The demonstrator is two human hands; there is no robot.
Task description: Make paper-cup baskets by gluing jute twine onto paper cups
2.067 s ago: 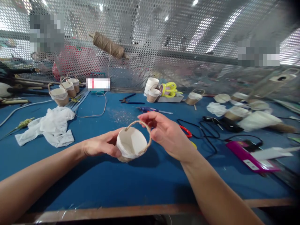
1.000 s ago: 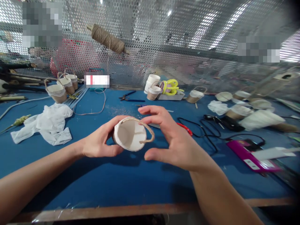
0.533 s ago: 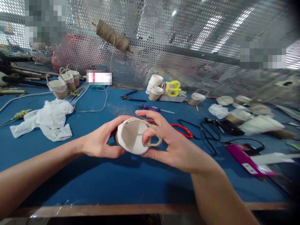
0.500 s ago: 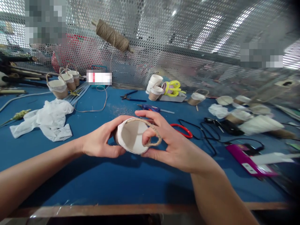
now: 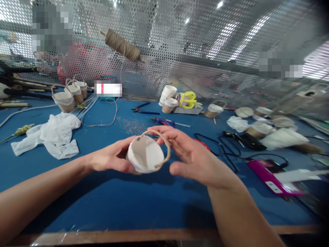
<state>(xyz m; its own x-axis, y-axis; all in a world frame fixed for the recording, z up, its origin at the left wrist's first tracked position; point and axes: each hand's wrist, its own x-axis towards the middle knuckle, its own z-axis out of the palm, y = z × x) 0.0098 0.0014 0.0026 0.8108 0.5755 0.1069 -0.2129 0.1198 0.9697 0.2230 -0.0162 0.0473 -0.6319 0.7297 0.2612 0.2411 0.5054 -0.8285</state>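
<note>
My left hand [image 5: 115, 156] grips a small paper pot [image 5: 146, 154] from its left side, thumb in front and fingers behind. The pot is tilted so its pale inside faces me, and white cloth-like trim runs round the rim. A twine handle [image 5: 168, 147] arches over the opening toward the right. My right hand [image 5: 191, 156] is beside it with thumb and fingers apart. Its fingertips are behind the handle; whether they touch it or the pot is hard to tell.
A glue gun [image 5: 164, 121] and pliers [image 5: 144, 110] lie beyond my hands. Similar handled pots [image 5: 64, 101] stand at left behind crumpled white fabric [image 5: 51, 133]. Black cables [image 5: 223, 149] and a purple power strip [image 5: 269, 178] are at right. A twine spool [image 5: 122, 44] hangs on the mesh.
My right hand has let go of the pot's rim and handle, its thumb now out to the right. The handle stands higher over the opening. My left hand still holds the pot.
</note>
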